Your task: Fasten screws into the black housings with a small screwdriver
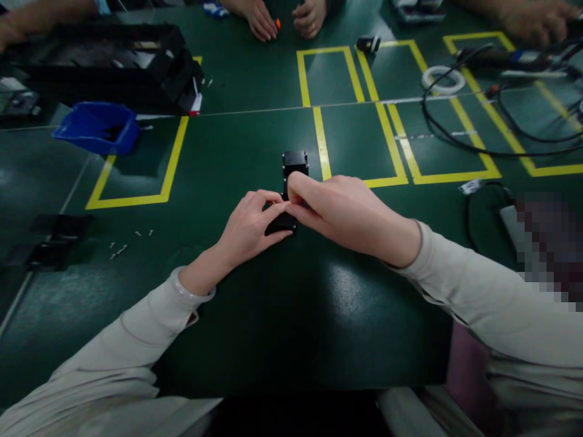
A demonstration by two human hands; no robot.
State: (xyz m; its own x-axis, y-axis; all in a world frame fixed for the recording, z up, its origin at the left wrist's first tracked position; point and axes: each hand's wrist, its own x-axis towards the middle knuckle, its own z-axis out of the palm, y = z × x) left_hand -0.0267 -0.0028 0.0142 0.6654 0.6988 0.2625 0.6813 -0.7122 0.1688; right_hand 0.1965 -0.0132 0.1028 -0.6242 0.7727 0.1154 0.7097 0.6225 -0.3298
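Observation:
My left hand [248,227] is closed on a small black rectangular part [281,224] on the green table, thumb at its near edge and fingers across its far side. My right hand [339,203] is over the same part, thumb and index finger pinched at its upper right. Whatever lies in that pinch is hidden. Just beyond the fingers another black block [295,161] shows, with small shiny metal bits along its sides. I cannot tell whether it is joined to the held part. Several small metal pieces [121,250] lie loose to the left.
More black parts [50,243] rest at the left. A blue bin [98,127] stands before a large black crate [113,70]. Across the green table [291,340], another person's hands [262,21] show. Yellow tape marks rectangles; a black cable [455,136] and white ring [443,80] lie right.

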